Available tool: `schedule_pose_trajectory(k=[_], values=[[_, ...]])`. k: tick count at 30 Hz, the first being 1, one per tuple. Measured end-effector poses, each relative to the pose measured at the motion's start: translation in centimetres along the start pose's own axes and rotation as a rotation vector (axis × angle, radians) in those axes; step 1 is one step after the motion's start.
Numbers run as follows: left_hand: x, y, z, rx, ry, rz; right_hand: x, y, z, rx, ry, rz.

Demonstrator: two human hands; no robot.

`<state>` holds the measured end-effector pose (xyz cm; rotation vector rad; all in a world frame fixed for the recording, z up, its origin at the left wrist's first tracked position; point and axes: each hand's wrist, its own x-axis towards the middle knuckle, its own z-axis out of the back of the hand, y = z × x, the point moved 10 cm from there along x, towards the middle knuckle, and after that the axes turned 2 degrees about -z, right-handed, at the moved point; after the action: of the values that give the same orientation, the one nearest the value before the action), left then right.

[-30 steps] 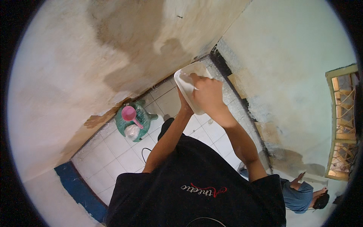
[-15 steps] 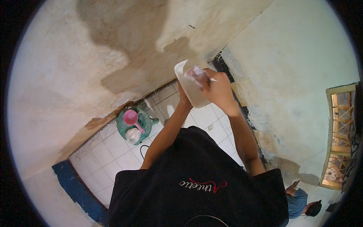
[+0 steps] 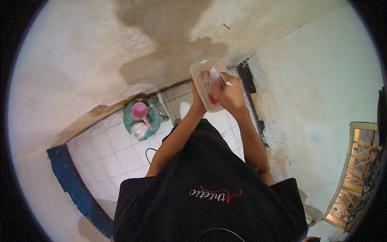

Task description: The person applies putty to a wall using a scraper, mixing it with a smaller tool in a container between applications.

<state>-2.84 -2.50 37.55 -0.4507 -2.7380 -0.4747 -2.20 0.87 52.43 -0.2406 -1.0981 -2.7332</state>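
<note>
A translucent, rounded plastic tub (image 3: 198,74) is held up in front of me, close to the wall. My left hand (image 3: 197,98) grips its left side, the fingers hidden behind it. My right hand (image 3: 231,92) reaches over the tub's right side, closed on a reddish piece smeared with white (image 3: 209,80) that lies partly inside. A small white tip pokes out between the fingers. The exact kind of this piece cannot be made out.
On the white tiled floor (image 3: 127,155), a green stool (image 3: 131,115) carries a pink dipper (image 3: 140,109) and a white plastic bag (image 3: 139,131). Stained walls meet in a corner ahead. A barred window (image 3: 354,161) is at right. Part of another person shows at the lower right edge.
The tub has turned so its inside faces up more, and my right hand has lowered the reddish piece into it. My view has shifted; the other person is mostly out of sight.
</note>
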Motion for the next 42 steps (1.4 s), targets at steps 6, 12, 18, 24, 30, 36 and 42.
schedule_pose_trajectory(k=[6,12,18,24,30,36,42], values=[[-0.1,-0.3,-2.2,-0.081,0.146,0.046,0.7,0.8,-0.7,-0.013,0.021,0.012],[-0.9,-1.1,0.7,0.039,-0.047,-0.032,0.8,1.3,-1.1,0.175,0.106,-0.087],[-2.4,-2.4,3.8,0.352,-0.551,-0.137,0.7,0.2,-1.6,0.118,0.104,-0.051],[-2.0,-2.8,2.6,0.458,-0.602,-0.132,0.9,0.1,-1.0,0.253,0.059,-0.039],[-0.7,-1.4,-0.9,-0.189,0.128,-0.004,1.3,0.2,-0.6,0.456,0.070,-0.162],[-1.5,-2.5,1.2,0.417,-0.625,-0.088,1.3,0.6,-0.8,0.212,0.070,-0.058],[-0.8,-1.8,0.3,-0.101,0.111,-0.037,1.2,0.1,-0.8,0.129,0.030,0.037]])
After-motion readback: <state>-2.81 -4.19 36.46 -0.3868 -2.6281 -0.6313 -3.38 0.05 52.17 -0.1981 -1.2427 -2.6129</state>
